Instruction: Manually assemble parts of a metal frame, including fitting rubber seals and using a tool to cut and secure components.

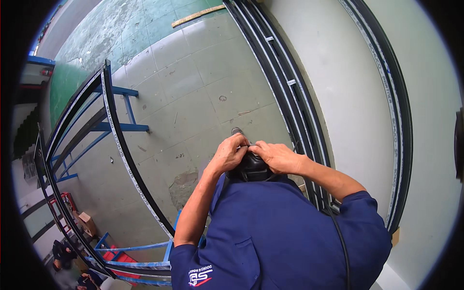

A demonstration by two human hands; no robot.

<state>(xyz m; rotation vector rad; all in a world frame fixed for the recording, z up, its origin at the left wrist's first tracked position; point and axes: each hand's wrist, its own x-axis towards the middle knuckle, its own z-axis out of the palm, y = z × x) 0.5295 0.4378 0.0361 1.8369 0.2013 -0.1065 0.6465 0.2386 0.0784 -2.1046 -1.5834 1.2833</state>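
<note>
My left hand [229, 153] and my right hand [278, 156] meet in front of my waist, fingers bent and closed. Between them is a black, shiny waist pouch [251, 169]. The fingertips of both hands pinch at its upper edge and almost touch each other. Whether something small is also held between the fingers is hidden. A thin black cable [341, 241] runs down over my dark blue shirt [295, 227] on the right side. Beyond the hands shows the tip of a shoe [236, 130] on the floor.
On the left a black window frame [126, 153] with printed film rests on blue metal stands [121, 127]. Long black profiles [285, 92] lie along the wall at right, and another curved profile [394, 101] leans there. Other people [65, 256] are at lower left.
</note>
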